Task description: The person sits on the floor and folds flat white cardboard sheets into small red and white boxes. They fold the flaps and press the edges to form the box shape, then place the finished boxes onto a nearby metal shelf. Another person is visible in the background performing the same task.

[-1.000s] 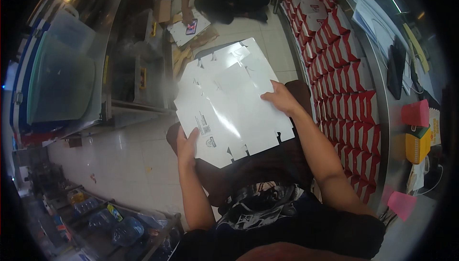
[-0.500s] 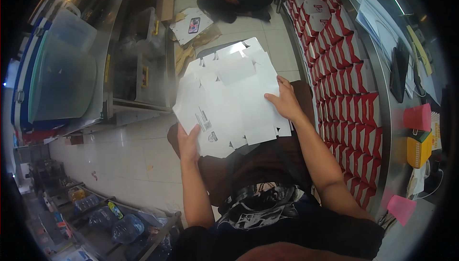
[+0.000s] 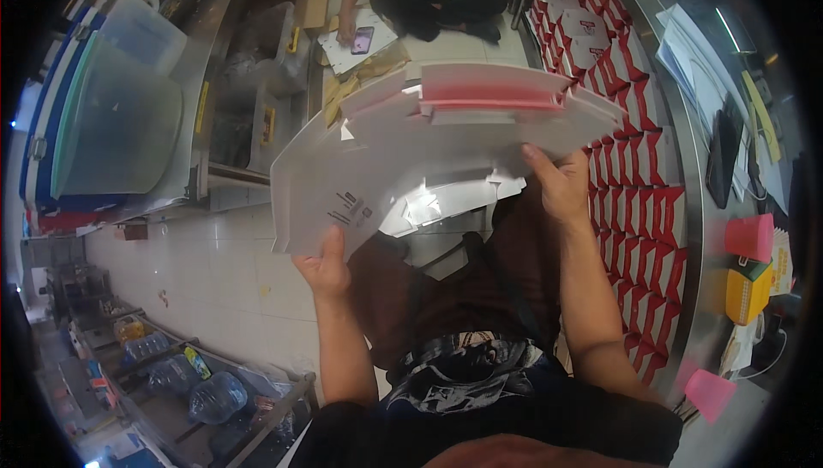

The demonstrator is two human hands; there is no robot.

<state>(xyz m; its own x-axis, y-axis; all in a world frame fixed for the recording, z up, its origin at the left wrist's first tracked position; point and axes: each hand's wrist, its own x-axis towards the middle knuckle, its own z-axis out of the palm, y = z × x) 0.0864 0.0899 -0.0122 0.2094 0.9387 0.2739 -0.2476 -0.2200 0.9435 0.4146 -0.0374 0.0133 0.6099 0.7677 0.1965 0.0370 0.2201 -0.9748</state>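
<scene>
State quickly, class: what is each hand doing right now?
Left hand: closed on the lower corner of the flat white die-cut cardboard box blank.
Right hand: closed on the same blank's right side.

Pale tiled floor [image 3: 214, 271]: runs from lower left up the middle of the view. Directly on it, a long row of folded red-and-white cardboard cartons [image 3: 639, 185] lies packed side by side along the right, from the top down past the person's legs. At the top centre, flat white printed sheets [image 3: 356, 44] and crumpled brown cardboard scraps [image 3: 356, 87] rest on the tiles, just beside a seated person. A small brown cardboard box [image 3: 311, 7] stands near them. A large translucent plastic tub with lid [image 3: 116, 125] sits at the left edge.
</scene>
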